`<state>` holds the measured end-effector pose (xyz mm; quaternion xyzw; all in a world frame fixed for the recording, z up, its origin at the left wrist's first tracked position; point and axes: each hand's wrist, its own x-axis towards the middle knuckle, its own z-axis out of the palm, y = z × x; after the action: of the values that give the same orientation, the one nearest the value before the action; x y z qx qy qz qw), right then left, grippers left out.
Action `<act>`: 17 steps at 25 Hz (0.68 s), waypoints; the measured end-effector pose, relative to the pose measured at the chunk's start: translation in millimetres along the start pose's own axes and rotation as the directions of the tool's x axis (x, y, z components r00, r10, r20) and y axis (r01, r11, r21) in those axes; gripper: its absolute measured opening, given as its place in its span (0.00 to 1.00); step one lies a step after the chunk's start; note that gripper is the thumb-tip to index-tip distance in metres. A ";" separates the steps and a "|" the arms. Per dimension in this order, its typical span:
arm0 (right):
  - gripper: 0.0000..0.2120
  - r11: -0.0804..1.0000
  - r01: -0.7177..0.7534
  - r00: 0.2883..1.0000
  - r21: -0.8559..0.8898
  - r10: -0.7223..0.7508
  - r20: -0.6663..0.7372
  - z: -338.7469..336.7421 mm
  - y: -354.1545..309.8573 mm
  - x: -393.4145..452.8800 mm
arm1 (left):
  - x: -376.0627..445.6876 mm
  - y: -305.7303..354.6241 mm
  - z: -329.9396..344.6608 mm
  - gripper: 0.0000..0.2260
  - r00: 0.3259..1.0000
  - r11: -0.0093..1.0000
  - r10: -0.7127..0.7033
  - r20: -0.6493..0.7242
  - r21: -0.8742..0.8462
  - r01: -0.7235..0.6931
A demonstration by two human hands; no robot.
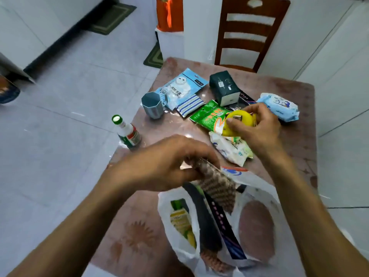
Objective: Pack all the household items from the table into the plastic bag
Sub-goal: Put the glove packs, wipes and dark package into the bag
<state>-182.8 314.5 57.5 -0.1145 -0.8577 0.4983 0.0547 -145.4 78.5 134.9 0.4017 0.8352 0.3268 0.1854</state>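
Note:
My left hand [169, 162] grips a brown knitted cloth [217, 186] that hangs into the mouth of the white plastic bag [179, 244] at the table's near edge. Inside the bag lie a yellow-green pack [182, 222] and a dark flat packet [205, 220]. My right hand [257, 128] holds a yellow round tape measure [239, 122] above a green packet [209, 116]. On the table remain a blue cup [152, 104], a blue glove packet [181, 88], a striped cloth [188, 105], a dark green tissue box [224, 87], a blue wipes pack [279, 106], a white wipes pack [232, 149] and a bottle [126, 131].
The small brown patterned table [289, 92] has its left edge beside the bottle. A wooden chair [249, 33] stands behind the table. An orange bag [169, 15] sits on a white stand farther back. White tiled floor lies to the left.

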 end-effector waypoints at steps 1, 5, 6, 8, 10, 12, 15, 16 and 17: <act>0.21 0.996 0.002 1.000 0.090 0.000 -0.018 -14.0 -7.9 -18.5 | 4.2 5.3 12.4 0.16 0.992 0.990 -0.044 0.115 0.135 0.028; 0.21 0.987 -0.001 0.995 0.159 -0.015 0.094 -39.2 -12.1 -105.0 | -10.2 4.0 63.7 0.27 0.960 0.930 -0.235 0.152 0.322 0.176; 0.22 0.987 -0.020 0.990 0.161 -0.003 0.138 -38.0 -8.2 -126.6 | -23.1 2.3 75.7 0.30 0.965 0.887 -0.261 -0.035 0.385 0.254; 0.23 0.989 -0.055 0.971 0.135 0.022 0.236 -28.7 -0.9 -163.4 | -60.1 3.6 101.1 0.36 0.800 0.770 -0.412 -0.436 0.302 0.561; 0.23 0.999 -0.025 0.941 0.037 0.011 0.339 -10.8 5.3 -182.2 | -94.9 6.7 130.0 0.35 0.554 0.683 -0.650 -0.520 -0.079 0.726; 0.23 0.982 0.092 0.893 -0.162 -0.010 0.449 13.2 3.9 -190.8 | -109.9 12.8 147.7 0.14 0.426 0.552 -0.834 -0.351 -0.512 0.658; 0.29 0.792 0.408 0.898 -0.454 -0.258 0.358 6.8 -0.5 -192.8 | -110.1 13.2 141.0 0.05 0.396 0.518 -0.841 -0.368 -0.760 0.392; 0.31 0.715 0.436 0.900 -0.546 -0.344 0.267 -12.8 8.2 -189.6 | -108.6 12.9 132.8 0.05 0.392 0.552 -0.816 -0.424 -0.772 0.314; 0.34 0.625 0.365 0.921 -0.690 -0.350 0.171 -37.7 19.5 -186.4 | -106.6 12.8 124.5 0.06 0.388 0.583 -0.792 -0.472 -0.773 0.249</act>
<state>8.2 308.8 63.1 0.0507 -0.9881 0.1091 0.0954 -2.2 49.4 59.4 -0.1709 0.7618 0.6248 0.0102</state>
